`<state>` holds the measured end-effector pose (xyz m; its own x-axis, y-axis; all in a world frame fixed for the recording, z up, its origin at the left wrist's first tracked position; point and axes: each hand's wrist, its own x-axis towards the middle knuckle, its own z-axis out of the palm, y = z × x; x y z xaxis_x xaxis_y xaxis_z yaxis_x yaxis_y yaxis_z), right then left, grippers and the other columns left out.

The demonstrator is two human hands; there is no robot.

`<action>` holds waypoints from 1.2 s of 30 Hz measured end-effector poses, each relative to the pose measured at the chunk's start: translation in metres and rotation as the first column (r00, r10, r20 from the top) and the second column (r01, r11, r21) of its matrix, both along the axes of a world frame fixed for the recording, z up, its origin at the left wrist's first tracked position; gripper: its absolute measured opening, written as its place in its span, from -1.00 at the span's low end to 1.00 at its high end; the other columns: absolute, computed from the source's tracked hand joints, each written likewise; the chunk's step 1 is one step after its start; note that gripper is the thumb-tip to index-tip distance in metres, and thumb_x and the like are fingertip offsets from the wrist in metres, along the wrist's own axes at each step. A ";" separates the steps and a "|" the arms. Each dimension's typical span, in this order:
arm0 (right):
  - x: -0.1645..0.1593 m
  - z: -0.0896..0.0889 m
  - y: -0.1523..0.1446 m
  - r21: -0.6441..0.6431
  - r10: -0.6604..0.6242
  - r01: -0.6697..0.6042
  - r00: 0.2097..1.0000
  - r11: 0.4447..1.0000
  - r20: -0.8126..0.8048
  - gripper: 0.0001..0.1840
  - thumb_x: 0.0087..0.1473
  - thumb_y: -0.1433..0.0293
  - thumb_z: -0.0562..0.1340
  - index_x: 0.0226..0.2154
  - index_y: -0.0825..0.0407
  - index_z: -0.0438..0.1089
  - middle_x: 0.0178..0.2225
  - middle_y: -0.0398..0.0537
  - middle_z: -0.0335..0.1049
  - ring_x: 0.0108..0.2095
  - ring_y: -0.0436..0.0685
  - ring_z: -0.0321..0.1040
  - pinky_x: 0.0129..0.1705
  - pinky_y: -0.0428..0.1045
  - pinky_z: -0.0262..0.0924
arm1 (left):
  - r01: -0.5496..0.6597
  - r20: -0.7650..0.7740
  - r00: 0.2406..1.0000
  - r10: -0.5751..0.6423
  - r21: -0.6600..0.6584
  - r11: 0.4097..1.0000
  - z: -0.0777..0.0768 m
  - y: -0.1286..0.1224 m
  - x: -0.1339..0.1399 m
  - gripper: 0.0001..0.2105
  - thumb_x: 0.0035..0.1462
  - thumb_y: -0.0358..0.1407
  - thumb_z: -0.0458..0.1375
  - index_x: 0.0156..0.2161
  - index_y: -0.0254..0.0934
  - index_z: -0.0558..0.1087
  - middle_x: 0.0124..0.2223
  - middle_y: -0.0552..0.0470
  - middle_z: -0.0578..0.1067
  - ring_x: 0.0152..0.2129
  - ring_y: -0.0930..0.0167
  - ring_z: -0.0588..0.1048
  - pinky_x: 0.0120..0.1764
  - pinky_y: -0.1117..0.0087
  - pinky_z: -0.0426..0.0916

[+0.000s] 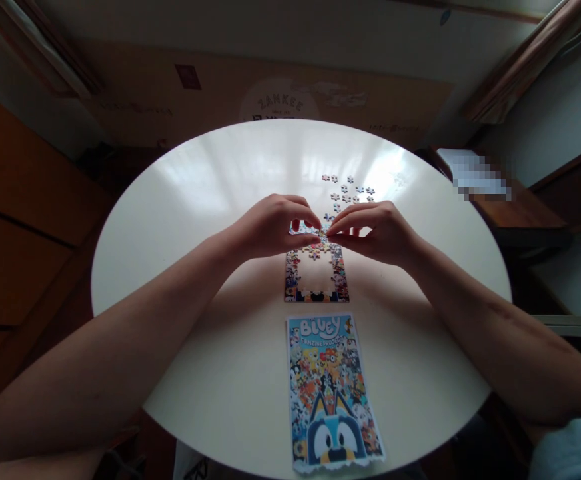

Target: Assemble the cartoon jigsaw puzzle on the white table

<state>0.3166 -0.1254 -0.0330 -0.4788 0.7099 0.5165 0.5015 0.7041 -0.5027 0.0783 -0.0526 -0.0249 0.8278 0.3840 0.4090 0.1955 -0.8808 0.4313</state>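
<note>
A partly assembled jigsaw puzzle (341, 277) lies in the middle of the white table, its frame joined around a bare gap in the lower part. Over its upper part, my left hand (283, 227) and my right hand (380, 230) meet with thumbs and fingers pinched. A small jigsaw piece (323, 233) shows between the fingertips, and both hands seem to grip it. Loose jigsaw pieces (346, 198) are scattered just beyond my right hand. Nearer me lies a printed Bluey reference picture (328, 393) with a torn lower edge.
The oval white table (170, 220) carries the puzzle and the picture. Past its far edge, a large cardboard panel (210, 100) leans against the wall. A wooden side table (500, 207) stands at the right, and an orange-brown cabinet (20, 200) is on the left.
</note>
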 end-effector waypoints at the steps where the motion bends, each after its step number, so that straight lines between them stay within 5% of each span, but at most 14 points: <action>1: 0.000 0.000 0.000 0.000 0.002 -0.002 1.000 1.000 0.002 -0.88 0.16 0.33 0.35 -0.31 0.01 0.62 -0.30 -0.04 0.61 -0.38 0.05 0.52 -0.40 -0.04 0.42 | 0.003 0.003 1.000 -0.003 -0.001 1.000 0.000 0.000 0.000 -0.84 0.14 -0.24 0.29 -0.22 -0.25 0.63 -0.27 -0.03 0.60 -0.46 0.46 0.51 -0.36 0.40 0.40; 8: -0.002 -0.002 0.000 -0.002 -0.009 0.009 1.000 1.000 -0.001 -0.87 0.18 0.32 0.34 -0.29 0.00 0.62 -0.29 -0.05 0.60 -0.38 0.03 0.50 -0.40 -0.05 0.41 | -0.008 -0.002 1.000 0.008 -0.004 1.000 0.002 -0.003 0.001 -0.87 0.15 -0.26 0.27 -0.24 -0.25 0.64 -0.29 -0.01 0.60 -0.47 0.46 0.51 -0.36 0.40 0.41; 15: 0.000 -0.005 0.001 0.038 -0.134 0.133 0.991 0.990 0.028 -0.81 0.15 0.24 0.36 -0.18 -0.08 0.60 -0.04 -0.01 0.51 -0.21 0.11 0.51 -0.40 -0.02 0.43 | -0.067 0.014 0.998 0.067 0.018 0.998 0.003 -0.004 0.002 -0.85 0.17 -0.24 0.25 -0.23 -0.23 0.64 -0.28 -0.02 0.60 -0.48 0.46 0.50 -0.35 0.39 0.41; 36: -0.005 -0.012 0.006 0.061 -0.171 0.167 0.983 0.984 0.065 -0.86 0.17 0.27 0.35 -0.21 -0.11 0.61 -0.05 -0.02 0.54 -0.15 0.15 0.51 -0.30 0.04 0.41 | -0.085 0.004 0.996 0.085 0.026 0.996 -0.001 -0.003 -0.002 -0.85 0.21 -0.22 0.24 -0.21 -0.22 0.62 -0.25 -0.02 0.61 -0.41 0.43 0.55 -0.30 0.37 0.45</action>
<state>0.3113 -0.1195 -0.0449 -0.3905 0.7551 0.5267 0.6480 0.6318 -0.4253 0.0761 -0.0556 -0.0256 0.7912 0.4420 0.4226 0.2689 -0.8721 0.4087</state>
